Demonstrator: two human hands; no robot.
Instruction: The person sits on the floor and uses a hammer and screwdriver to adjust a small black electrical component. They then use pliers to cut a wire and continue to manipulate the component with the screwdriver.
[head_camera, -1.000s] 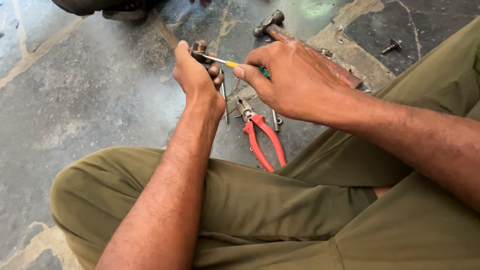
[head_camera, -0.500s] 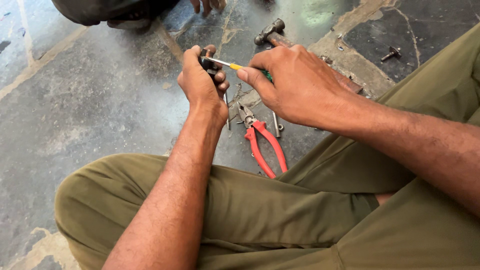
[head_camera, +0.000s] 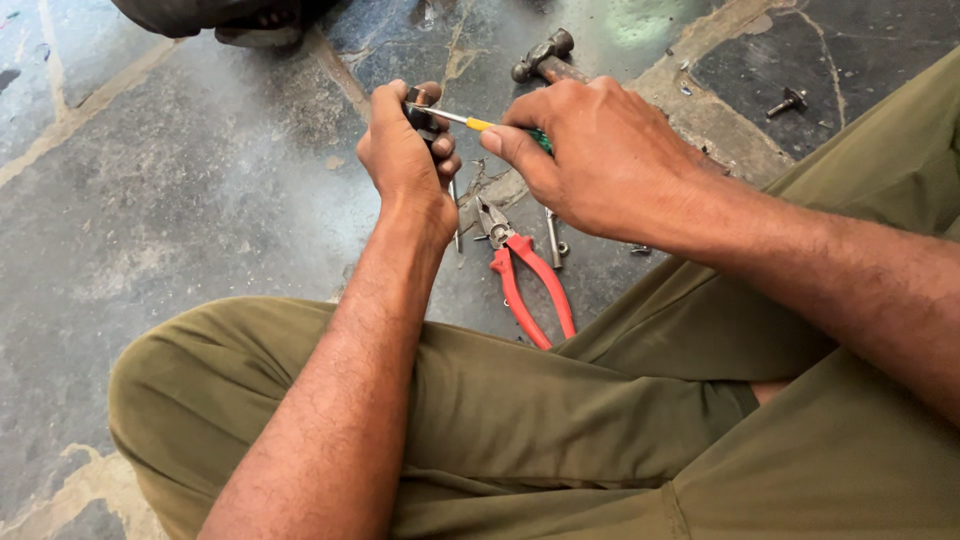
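Head view is showing me two hands working over a stone floor (head_camera: 180, 220), above crossed legs in olive trousers (head_camera: 560, 430). I am seeing the right hand (head_camera: 600, 160) closing thumb and forefinger around one screwdriver (head_camera: 478, 123), its yellow and green handle mostly hidden in the palm, its metal shaft reaching left. I am seeing the left hand (head_camera: 405, 160) curling tightly around one small dark metal part (head_camera: 424, 100), which is protruding above the fingertips and meeting the shaft tip. One hammer (head_camera: 545, 58), one pair of red pliers (head_camera: 525, 285) and one bolt (head_camera: 788, 101) are lying on the floor. No containers are showing.
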